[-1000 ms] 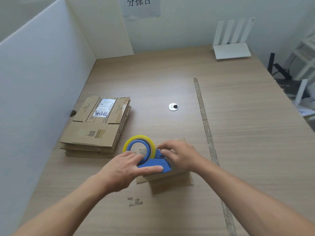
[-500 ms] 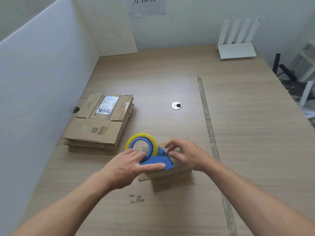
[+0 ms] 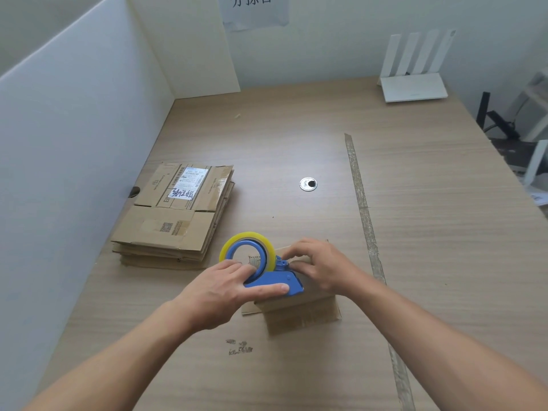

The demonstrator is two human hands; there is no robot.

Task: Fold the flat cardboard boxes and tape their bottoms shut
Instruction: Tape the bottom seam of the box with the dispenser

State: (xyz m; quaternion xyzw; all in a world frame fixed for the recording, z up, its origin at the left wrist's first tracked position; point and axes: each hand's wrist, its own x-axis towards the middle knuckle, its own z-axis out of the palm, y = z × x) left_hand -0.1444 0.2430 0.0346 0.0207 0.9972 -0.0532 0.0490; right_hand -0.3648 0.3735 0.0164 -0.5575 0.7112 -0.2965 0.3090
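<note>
left hand (image 3: 219, 292): is gripping the blue tape dispenser (image 3: 275, 281); fingers are hooking through its ring, thumb is lying along its side
right hand (image 3: 320, 265): is curling its fingers at the dispenser's front; cannot tell whether it is grasping anything
box (image 3: 302, 315): is sitting on the table (image 3: 415, 232) under the dispenser and both hands
flat boxes (image 3: 172, 215): are lying stacked to the left, apart from the box

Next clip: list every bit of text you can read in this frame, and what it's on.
"分拣台", tops cropped by the frame: paper sign on the back wall.
Shipping label on the top flat box: print too small, handwriting illegible.
QR code on the same box: adjoining print blurred.
Router: no readable brand.
</note>
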